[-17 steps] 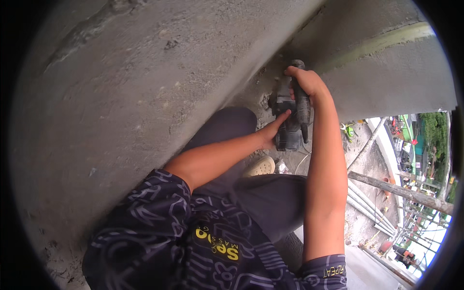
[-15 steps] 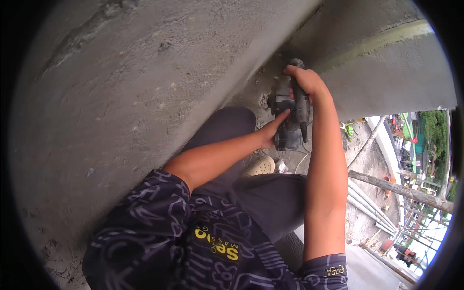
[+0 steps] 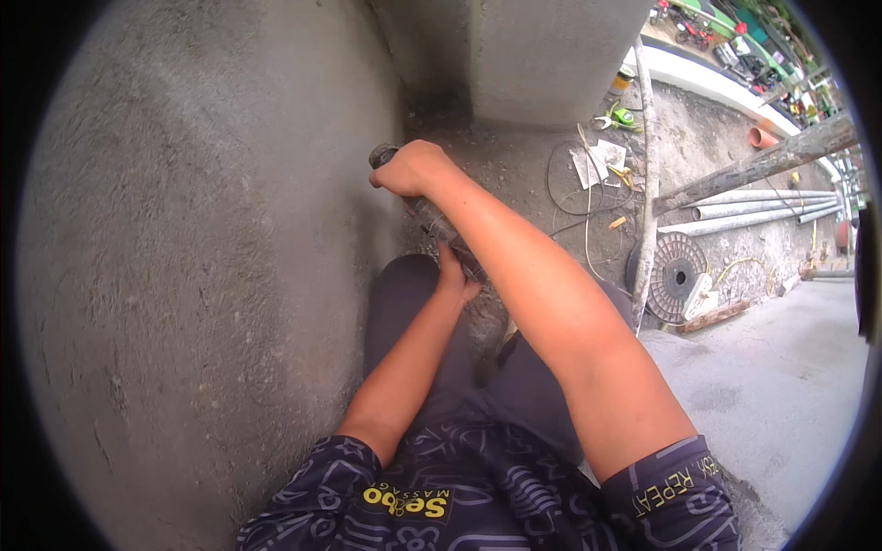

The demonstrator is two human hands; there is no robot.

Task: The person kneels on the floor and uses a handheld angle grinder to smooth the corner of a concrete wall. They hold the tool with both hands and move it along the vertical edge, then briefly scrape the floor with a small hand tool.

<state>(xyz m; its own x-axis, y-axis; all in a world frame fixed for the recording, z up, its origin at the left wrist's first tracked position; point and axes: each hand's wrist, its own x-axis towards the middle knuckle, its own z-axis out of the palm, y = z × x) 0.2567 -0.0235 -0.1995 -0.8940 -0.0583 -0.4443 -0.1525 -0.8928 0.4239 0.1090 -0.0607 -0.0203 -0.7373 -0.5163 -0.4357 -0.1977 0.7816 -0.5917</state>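
A dark, bulky power tool [image 3: 430, 220] with a thick handle is held low between the rough grey wall on my left and my knees. My right hand [image 3: 413, 168] is wrapped round the handle at its upper end. Lower down, my left hand [image 3: 454, 275] grips the body from below, its thumb up along the side. My right forearm covers part of the tool, and its working end cannot be made out.
The grey cement wall [image 3: 211, 230] rises close on my left, and a concrete pillar [image 3: 556, 64] stands ahead. Cables [image 3: 588, 216] and white scraps lie on the dirt at right. Farther right are a wooden pole [image 3: 763, 165], grey pipes [image 3: 763, 209] and a round slotted disc [image 3: 678, 277].
The view has swung, showing more of the ground at right. The power tool, still in both hands, now sits farther left in view and tilts, its upper end close by the wall.
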